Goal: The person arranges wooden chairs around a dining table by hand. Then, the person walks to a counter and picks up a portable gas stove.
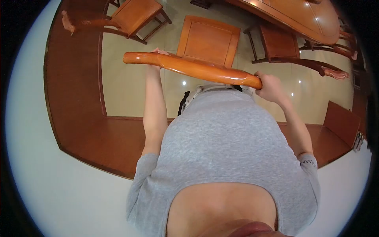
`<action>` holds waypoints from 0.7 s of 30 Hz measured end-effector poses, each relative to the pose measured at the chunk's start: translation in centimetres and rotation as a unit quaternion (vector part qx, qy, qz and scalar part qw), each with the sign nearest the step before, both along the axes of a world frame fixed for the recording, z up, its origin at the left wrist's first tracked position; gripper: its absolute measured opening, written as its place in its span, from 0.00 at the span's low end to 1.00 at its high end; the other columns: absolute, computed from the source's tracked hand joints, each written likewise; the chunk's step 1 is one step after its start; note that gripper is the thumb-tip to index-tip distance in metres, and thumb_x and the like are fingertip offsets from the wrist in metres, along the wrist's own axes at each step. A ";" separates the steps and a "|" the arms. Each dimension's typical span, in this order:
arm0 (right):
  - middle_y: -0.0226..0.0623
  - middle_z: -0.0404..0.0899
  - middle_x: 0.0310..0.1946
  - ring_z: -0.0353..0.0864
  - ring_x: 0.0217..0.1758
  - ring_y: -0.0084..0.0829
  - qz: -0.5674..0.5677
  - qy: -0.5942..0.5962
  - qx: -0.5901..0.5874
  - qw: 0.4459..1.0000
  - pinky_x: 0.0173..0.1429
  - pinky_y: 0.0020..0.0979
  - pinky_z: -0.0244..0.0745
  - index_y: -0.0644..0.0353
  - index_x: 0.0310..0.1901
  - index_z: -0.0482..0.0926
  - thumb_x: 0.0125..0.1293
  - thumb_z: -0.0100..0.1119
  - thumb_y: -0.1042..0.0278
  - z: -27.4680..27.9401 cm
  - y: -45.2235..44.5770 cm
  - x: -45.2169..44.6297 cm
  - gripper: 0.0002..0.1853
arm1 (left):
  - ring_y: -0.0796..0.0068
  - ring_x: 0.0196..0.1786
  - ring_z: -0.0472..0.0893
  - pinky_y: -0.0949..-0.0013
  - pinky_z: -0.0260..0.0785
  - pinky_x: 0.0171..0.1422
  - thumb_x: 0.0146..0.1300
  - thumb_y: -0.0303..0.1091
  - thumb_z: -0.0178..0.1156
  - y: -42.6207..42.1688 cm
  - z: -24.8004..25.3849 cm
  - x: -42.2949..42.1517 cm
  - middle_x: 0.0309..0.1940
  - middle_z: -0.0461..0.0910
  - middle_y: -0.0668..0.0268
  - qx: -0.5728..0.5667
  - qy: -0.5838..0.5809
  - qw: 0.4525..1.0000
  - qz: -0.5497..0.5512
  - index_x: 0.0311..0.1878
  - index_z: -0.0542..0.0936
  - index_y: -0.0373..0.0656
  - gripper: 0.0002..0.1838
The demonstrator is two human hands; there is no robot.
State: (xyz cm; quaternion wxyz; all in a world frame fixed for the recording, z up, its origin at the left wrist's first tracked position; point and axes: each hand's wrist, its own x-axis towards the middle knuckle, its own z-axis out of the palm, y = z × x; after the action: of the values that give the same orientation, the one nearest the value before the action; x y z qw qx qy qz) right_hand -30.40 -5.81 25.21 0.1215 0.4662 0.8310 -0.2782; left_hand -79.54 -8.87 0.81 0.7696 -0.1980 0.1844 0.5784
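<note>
A wooden chair (209, 41) stands right in front of me, its seat seen from above beyond its curved, glossy top rail (201, 69). My right hand (269, 87) is closed around the right end of that rail. Toward the rail's left end, my left hand (159, 51) grips the chair back; the rail covers most of this hand, and only some fingers show above it. The rail slants slightly, its left end higher in the view. Most of the chair's legs are hidden.
Another wooden chair (136, 17) is at the upper left, and one more (280, 43) sits to the right beside a polished wooden table (292, 15). Shiny beige tiles (122, 79) cover the floor. Brown panelling (75, 79) runs along the left and behind me.
</note>
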 end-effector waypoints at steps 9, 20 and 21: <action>0.52 0.82 0.32 0.82 0.40 0.52 -0.017 -0.042 -0.017 0.999 0.43 0.48 0.76 0.59 0.53 0.74 0.50 0.62 0.73 3.5 7.7 -1.1 0.24 | 0.78 0.25 0.70 0.69 0.72 0.44 0.53 0.27 0.64 6.5 8.0 1.5 0.26 0.69 0.71 -0.188 -0.308 0.931 0.046 0.44 0.63 0.36 0.20; 0.52 0.81 0.27 0.82 0.34 0.52 -0.063 -0.023 0.014 0.998 0.39 0.47 0.77 0.63 0.45 0.73 0.48 0.61 0.75 2.3 18.8 -3.0 0.20 | 0.77 0.28 0.73 0.69 0.71 0.53 0.58 0.30 0.62 23.6 5.5 -0.8 0.26 0.71 0.70 -0.084 -0.266 0.956 -0.094 0.37 0.63 0.42 0.15; 0.52 0.81 0.27 0.82 0.34 0.52 -0.069 -0.021 0.014 0.997 0.39 0.47 0.77 0.63 0.45 0.73 0.48 0.61 0.75 1.8 19.2 -3.1 0.20 | 0.77 0.29 0.73 0.69 0.70 0.54 0.60 0.31 0.60 24.3 4.9 -1.1 0.27 0.72 0.70 -0.011 -0.202 0.970 -0.135 0.37 0.63 0.42 0.14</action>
State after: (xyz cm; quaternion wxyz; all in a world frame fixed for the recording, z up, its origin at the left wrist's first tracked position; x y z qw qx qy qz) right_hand -33.49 13.41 27.04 0.1129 0.5300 0.7978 -0.2644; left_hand -80.61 15.46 5.69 0.8594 -0.2928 0.0567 0.4153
